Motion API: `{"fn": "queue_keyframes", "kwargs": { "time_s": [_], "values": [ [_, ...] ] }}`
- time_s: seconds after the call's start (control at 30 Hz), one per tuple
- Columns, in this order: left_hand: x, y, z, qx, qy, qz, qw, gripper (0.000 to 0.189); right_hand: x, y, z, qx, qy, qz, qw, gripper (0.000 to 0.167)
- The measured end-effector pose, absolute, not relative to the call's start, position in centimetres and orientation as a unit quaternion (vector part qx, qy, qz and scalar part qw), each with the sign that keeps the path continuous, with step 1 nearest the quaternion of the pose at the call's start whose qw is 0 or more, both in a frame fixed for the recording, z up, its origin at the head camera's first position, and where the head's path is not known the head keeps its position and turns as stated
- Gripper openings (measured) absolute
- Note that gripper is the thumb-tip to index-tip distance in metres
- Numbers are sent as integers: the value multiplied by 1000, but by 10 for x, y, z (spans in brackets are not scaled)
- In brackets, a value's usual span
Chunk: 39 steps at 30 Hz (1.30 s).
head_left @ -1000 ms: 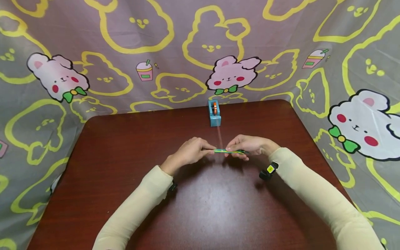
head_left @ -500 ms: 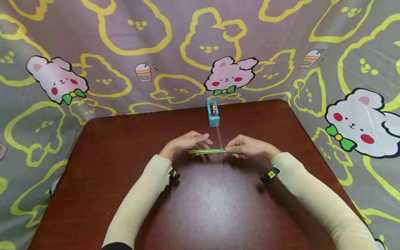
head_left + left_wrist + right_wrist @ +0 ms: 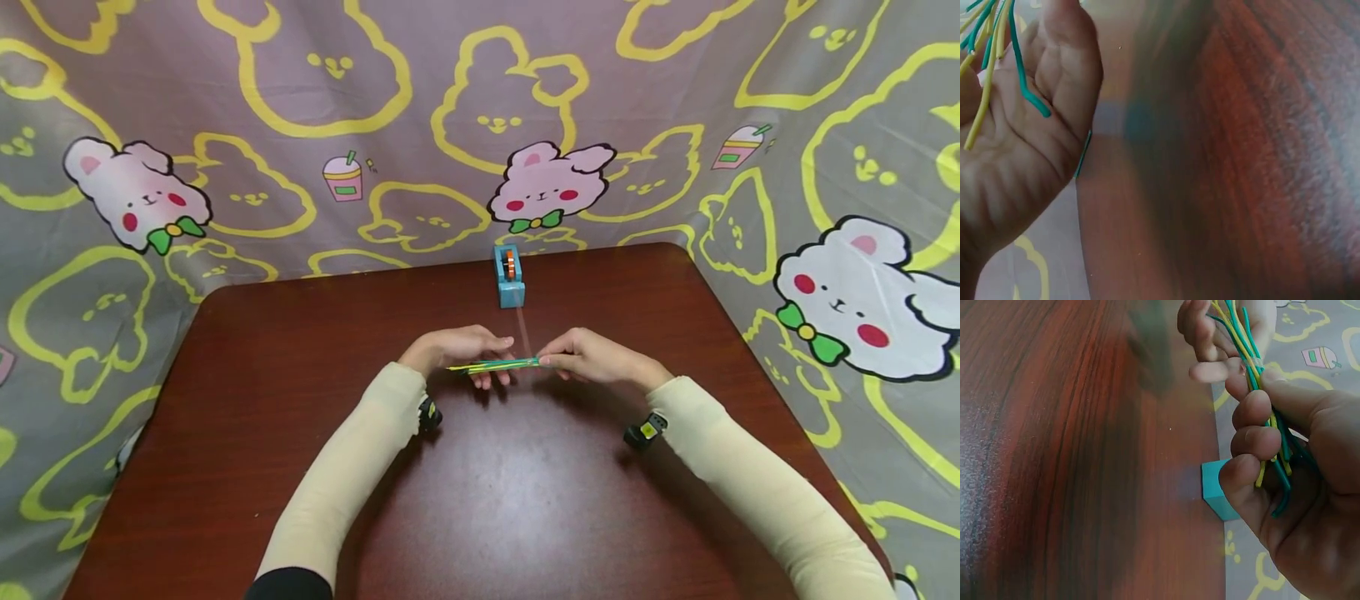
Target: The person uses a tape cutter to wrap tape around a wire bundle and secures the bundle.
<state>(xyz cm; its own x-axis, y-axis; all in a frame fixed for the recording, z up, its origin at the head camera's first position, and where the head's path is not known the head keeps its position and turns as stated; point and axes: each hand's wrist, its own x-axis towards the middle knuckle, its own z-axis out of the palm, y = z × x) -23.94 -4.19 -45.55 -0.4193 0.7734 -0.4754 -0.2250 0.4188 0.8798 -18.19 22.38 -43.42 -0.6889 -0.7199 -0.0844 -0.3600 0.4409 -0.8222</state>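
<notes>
A bundle of thin green and yellow wires [image 3: 495, 365] is held level above the middle of the table. My right hand [image 3: 600, 354] pinches it near its right end between thumb and fingers; in the right wrist view the wire ends [image 3: 1281, 469] reach into that palm. My left hand [image 3: 461, 346] lies palm up around the left part, its fingers loose, and the spread wire ends [image 3: 1020, 72] hang over its palm. From a blue tape dispenser [image 3: 512, 293] a strip of clear tape [image 3: 523, 325] runs to the bundle beside my right fingertips.
The dispenser, with an orange reel [image 3: 511, 264], stands near the far edge of the dark brown wooden table [image 3: 337, 321]. A patterned cloth [image 3: 420, 83] hangs behind the table and along both sides.
My left hand let go of the bundle's left end, drew back leftward, then turned palm up under the wires. My right hand has kept its pinch, staying in nearly the same place.
</notes>
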Motion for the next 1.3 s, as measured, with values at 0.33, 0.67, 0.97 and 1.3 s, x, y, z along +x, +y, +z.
{"fn": "queue_keyframes", "kwargs": {
  "time_s": [0.33, 0.67, 0.97, 1.3],
  "values": [
    [-235, -43, -458, 209, 655, 521, 506, 48, -178, 224, -437, -355, 844, -368, 161, 18],
    [-231, -45, -455, 224, 629, 541, 512, 39, -173, 226, -438, -378, 860, -328, 97, 19],
    [-225, -47, -446, 246, 655, 527, 483, 32, -172, 223, -437, -393, 875, -281, 37, 17],
    [-217, -47, -442, 296, 743, 473, 369, 24, -174, 222, -436, -364, 881, -296, 52, 15]
  ]
}}
